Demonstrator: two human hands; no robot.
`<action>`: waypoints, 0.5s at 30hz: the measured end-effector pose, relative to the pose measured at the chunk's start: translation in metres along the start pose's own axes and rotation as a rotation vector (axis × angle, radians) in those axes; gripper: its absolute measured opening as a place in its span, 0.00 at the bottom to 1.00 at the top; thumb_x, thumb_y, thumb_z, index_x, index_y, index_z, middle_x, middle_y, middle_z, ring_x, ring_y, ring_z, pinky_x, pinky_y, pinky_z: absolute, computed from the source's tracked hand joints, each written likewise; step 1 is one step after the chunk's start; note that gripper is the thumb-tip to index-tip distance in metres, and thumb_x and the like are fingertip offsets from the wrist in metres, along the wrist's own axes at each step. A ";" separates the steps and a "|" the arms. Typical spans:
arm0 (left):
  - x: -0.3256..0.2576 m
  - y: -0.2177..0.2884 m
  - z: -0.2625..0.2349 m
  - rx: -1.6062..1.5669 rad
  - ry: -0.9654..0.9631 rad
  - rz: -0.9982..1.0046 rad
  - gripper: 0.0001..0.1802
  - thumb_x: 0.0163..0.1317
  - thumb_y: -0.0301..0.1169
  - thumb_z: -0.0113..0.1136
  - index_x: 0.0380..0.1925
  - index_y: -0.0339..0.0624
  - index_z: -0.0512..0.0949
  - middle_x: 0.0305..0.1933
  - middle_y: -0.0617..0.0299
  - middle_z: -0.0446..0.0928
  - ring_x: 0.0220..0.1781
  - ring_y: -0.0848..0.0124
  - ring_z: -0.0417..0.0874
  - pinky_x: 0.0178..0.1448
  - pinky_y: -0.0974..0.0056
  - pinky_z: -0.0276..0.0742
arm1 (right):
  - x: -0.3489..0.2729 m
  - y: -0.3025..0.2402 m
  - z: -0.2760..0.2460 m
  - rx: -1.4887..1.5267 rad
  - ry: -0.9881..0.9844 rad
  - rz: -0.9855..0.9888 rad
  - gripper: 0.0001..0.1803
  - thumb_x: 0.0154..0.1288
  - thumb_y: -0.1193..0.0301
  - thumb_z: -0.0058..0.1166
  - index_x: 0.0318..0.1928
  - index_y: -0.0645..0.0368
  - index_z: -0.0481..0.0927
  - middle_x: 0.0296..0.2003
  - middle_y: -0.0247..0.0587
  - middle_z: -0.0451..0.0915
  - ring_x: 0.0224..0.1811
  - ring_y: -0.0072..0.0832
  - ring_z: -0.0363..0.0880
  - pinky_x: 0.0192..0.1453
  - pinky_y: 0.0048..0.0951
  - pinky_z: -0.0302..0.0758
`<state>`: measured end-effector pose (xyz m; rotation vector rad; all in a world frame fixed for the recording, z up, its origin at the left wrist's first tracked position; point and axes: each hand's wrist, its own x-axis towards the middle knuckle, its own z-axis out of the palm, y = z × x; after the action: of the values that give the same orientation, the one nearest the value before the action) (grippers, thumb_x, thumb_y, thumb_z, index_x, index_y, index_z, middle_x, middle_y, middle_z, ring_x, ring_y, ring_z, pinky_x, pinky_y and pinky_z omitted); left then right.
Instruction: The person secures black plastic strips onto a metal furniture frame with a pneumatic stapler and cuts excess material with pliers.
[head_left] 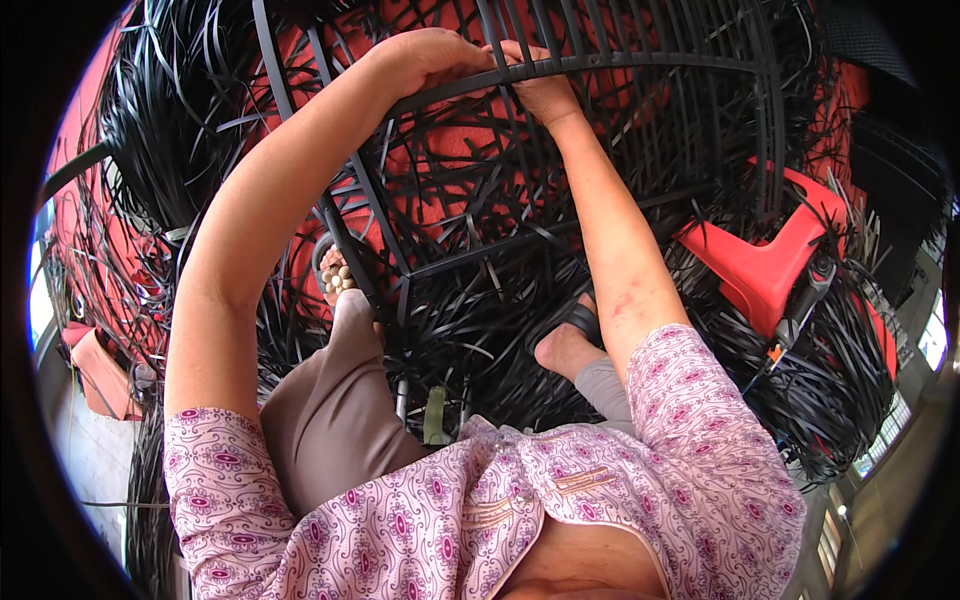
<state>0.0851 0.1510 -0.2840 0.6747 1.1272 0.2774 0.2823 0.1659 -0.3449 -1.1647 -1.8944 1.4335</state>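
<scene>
- In the head view, your left hand (432, 55) is at the far middle, its arm arching over the left side; its wrist lies by the curved rail (445, 93) of the black frame (455, 262).
- Your left fingers are bent inward, reaching toward the other hand; what they grip, if anything, you cannot tell from here.
- Your right hand (545, 92) comes up from the near right to the same rail, just beside the left one, with its fingers among the upright slats (640, 28).
- Its fingertips are partly hidden by rail and slats, so whether it is closed on something cannot be told.
- The frame stands before you from the far left to the far right, its slats crowded at the far right and a straight lower bar crossing the middle.
- Loose black strips (500, 370) lie tangled under and around it, over a red sheet (430, 190) that shows through the gaps.
- At the far left you have a thick bundle (165, 130) of long black strips.
- On your right, a red plastic piece (775, 260) with spreading arms sits among strips, with a dark tool (803, 305) against its near right side.
- Your left shoe (336, 277), flower-trimmed, is just beside the frame's left bar; your right foot (565, 350), in a dark sandal, rests on strips to the right.
</scene>
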 end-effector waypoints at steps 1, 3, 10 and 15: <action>0.001 0.000 0.002 -0.043 0.033 0.011 0.11 0.60 0.35 0.64 0.34 0.39 0.84 0.31 0.62 0.83 0.27 0.76 0.82 0.31 0.71 0.76 | -0.002 -0.007 -0.001 0.027 0.020 -0.027 0.17 0.66 0.61 0.55 0.48 0.59 0.83 0.33 0.42 0.85 0.36 0.28 0.82 0.46 0.29 0.76; 0.005 0.003 0.006 -0.123 0.096 0.033 0.12 0.56 0.37 0.67 0.33 0.38 0.84 0.31 0.60 0.84 0.29 0.71 0.83 0.32 0.67 0.79 | -0.007 -0.017 0.002 0.041 0.110 -0.063 0.16 0.66 0.64 0.55 0.48 0.62 0.81 0.33 0.41 0.85 0.35 0.27 0.81 0.45 0.28 0.76; -0.018 -0.012 0.027 -0.062 0.531 0.469 0.11 0.55 0.33 0.68 0.31 0.35 0.84 0.24 0.62 0.82 0.27 0.74 0.82 0.33 0.68 0.77 | -0.054 -0.025 0.002 0.400 0.296 0.482 0.11 0.66 0.64 0.59 0.33 0.58 0.81 0.24 0.30 0.80 0.22 0.17 0.76 0.24 0.20 0.70; -0.049 -0.033 0.064 0.639 0.822 0.977 0.09 0.58 0.31 0.64 0.37 0.40 0.84 0.35 0.61 0.81 0.35 0.58 0.83 0.39 0.61 0.80 | -0.085 -0.083 -0.004 0.773 0.192 0.668 0.18 0.66 0.54 0.59 0.31 0.57 0.81 0.23 0.31 0.79 0.20 0.20 0.75 0.23 0.20 0.69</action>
<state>0.1181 0.0767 -0.2517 1.7772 1.6036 1.1261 0.3018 0.0892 -0.2568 -1.4832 -0.6737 2.0281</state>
